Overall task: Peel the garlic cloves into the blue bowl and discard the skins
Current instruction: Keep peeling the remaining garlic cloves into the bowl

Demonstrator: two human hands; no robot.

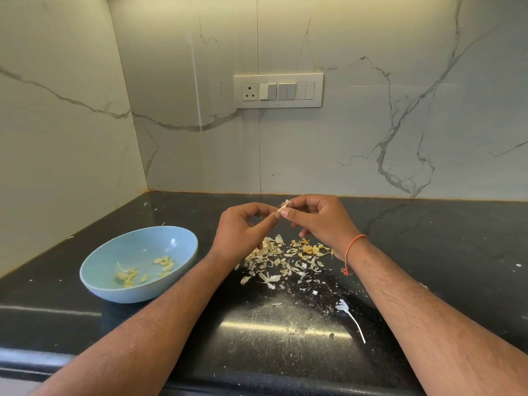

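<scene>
My left hand [243, 231] and my right hand [320, 221] meet above the black counter and pinch one small garlic clove [283, 207] between their fingertips, a flake of skin sticking up from it. Under the hands lies a heap of papery garlic skins [288, 260] with some pale garlic pieces at its left side. The blue bowl [100, 270] stands on the counter to the left of my left forearm. Several peeled yellowish cloves [164, 264] lie inside it.
A white garlic stem [350, 315] lies on the counter by my right forearm. Small skin flakes are scattered over the black counter [428, 252]. Marble walls close the corner at the back and left, with a switch panel [278, 90] on the back wall.
</scene>
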